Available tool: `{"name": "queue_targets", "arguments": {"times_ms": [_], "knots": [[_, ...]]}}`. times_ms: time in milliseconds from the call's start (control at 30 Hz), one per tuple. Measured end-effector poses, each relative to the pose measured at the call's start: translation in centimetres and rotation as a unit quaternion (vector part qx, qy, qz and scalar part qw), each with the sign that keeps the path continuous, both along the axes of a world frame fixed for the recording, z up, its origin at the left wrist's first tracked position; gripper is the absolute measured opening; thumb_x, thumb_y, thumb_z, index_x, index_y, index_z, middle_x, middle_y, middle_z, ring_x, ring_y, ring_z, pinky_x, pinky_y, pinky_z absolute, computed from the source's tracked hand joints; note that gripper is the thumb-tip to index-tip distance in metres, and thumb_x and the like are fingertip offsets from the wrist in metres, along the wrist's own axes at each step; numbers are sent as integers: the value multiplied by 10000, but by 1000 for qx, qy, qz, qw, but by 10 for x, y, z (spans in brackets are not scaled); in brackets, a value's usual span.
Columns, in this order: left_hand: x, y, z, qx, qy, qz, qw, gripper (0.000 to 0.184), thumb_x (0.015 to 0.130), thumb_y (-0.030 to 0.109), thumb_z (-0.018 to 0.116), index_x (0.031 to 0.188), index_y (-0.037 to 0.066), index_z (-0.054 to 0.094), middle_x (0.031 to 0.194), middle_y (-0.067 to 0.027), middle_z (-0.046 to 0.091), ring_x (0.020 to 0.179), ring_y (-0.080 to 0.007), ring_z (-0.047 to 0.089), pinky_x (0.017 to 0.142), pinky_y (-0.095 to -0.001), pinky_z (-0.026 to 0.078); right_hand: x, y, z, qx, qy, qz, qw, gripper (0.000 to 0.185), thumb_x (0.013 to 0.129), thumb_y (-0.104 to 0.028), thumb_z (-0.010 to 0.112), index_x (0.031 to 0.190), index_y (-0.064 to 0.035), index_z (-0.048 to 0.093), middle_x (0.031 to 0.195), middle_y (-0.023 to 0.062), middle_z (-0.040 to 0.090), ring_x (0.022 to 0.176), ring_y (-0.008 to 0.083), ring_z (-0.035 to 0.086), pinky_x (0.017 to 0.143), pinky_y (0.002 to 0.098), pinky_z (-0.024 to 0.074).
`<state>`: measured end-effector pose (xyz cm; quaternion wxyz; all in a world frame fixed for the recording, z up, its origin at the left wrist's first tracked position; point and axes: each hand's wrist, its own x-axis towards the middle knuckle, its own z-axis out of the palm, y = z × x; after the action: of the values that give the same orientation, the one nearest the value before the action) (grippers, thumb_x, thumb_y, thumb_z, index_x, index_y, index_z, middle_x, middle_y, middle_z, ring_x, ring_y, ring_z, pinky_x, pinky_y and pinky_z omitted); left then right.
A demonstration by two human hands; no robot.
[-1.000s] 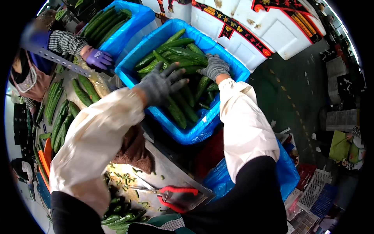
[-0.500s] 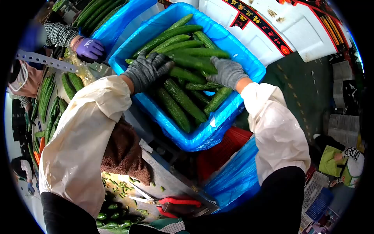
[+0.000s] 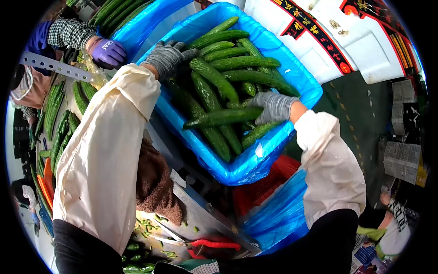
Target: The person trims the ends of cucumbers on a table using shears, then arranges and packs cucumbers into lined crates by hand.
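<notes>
My right hand (image 3: pixel 276 108), in a grey glove, grips one end of a cucumber (image 3: pixel 223 117) that lies across others at the near part of the crate. My left hand (image 3: pixel 167 58), gloved too, is at the left rim of the blue-lined crate (image 3: pixel 305 68); its thumb points right over the cucumbers, and its fingers are bent, with what is under them hidden. Several long green cucumbers (image 3: pixel 246 62) fill the crate. One shorter curved cucumber (image 3: pixel 214 80) rests on top, between my hands.
Red-handled scissors (image 3: pixel 214 245) and a brown cloth (image 3: pixel 157 182) lie on the metal table (image 3: pixel 196 205). A co-worker's purple-gloved hand (image 3: pixel 107 51) is at the left, beside another blue-lined crate (image 3: pixel 155 20). White foam boxes (image 3: pixel 374 48) stand at the back right.
My left hand has moved up and left to the crate's rim. My right hand has come nearer and lower, now with a cucumber in it. The view has shifted slightly.
</notes>
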<state>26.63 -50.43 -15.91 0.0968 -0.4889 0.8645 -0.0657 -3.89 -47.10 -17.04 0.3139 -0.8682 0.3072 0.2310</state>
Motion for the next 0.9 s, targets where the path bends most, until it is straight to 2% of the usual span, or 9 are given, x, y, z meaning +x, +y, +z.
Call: {"name": "queue_targets", "arguments": {"times_ms": [67, 167, 267, 333, 400, 500, 633, 800, 900], "knots": [[2, -4, -1, -35, -24, 9, 999, 508, 766, 357, 580, 1246, 263, 442, 1196, -142, 487, 1134, -355, 440, 954, -499, 320, 7, 18, 21, -15, 75, 18, 997, 558, 704, -429, 653, 1110, -59, 557, 1022, 189, 596, 976, 347, 553, 855, 390, 434], [-15, -13, 10, 214, -39, 149, 965, 398, 753, 254, 596, 1132, 144, 543, 1058, -177, 564, 1001, -366, 539, 840, -413, 446, 12, 15, 13, -34, 86, 25, 995, 562, 725, -468, 618, 1101, -53, 559, 982, 191, 605, 944, 355, 561, 834, 405, 437], [15, -10, -21, 251, 159, 50, 954, 356, 774, 258, 586, 1068, 61, 549, 986, -193, 589, 896, -351, 583, 776, -419, 465, 5, -1, 6, -86, 74, -22, 993, 521, 755, -452, 593, 1064, -34, 564, 942, 196, 609, 901, 363, 568, 795, 422, 443], [9, -7, -12, 235, 121, 92, 960, 350, 789, 268, 572, 1062, 50, 544, 976, -205, 588, 893, -360, 580, 776, -425, 461, -10, -9, -6, -149, -46, -201, 967, 483, 774, -432, 577, 1019, -16, 567, 911, 196, 614, 872, 367, 573, 767, 430, 446], [4, -6, -11, 222, 82, 136, 962, 347, 805, 278, 559, 1055, 40, 539, 966, -218, 588, 890, -369, 576, 776, -431, 457, -5, 6, -4, -190, -54, -206, 958, 450, 789, -417, 561, 992, -16, 570, 914, 197, 615, 869, 354, 579, 748, 433, 448], [-12, 2, -33, 33, 152, 295, 943, 339, 831, 297, 523, 1023, 19, 554, 944, -228, 594, 910, -390, 558, 779, -438, 454, 21, 35, 6, -176, 70, -108, 976, 434, 792, -400, 552, 1020, -30, 562, 899, 184, 615, 854, 321, 593, 743, 416, 457], [3, -16, -22, 107, 18, 312, 944, 267, 818, 233, 518, 982, 38, 597, 923, -197, 623, 927, -363, 579, 786, -451, 462, 19, 21, -3, -152, 31, -131, 979, 455, 802, -442, 528, 973, -26, 598, 858, 194, 622, 817, 334, 602, 742, 419, 464], [29, -1, -25, 98, 19, 286, 953, 561, 817, 251, 521, 1312, 70, 329, 1205, -244, 474, 1071, -366, 501, 916, -432, 391, 38, 22, 12, -132, 69, -83, 985, 612, 771, -594, 477, 872, -12, 639, 811, 203, 621, 832, 340, 597, 761, 412, 463], [26, 3, -26, 34, 164, 256, 952, 761, 812, 281, 542, 1405, 148, 83, 1262, -250, 417, 1106, -393, 464, 926, -423, 379, 34, -7, 22, -152, 23, -95, 984, 512, 783, -562, 484, 816, -81, 657, 803, 166, 625, 791, 328, 597, 732, 408, 469]]}}
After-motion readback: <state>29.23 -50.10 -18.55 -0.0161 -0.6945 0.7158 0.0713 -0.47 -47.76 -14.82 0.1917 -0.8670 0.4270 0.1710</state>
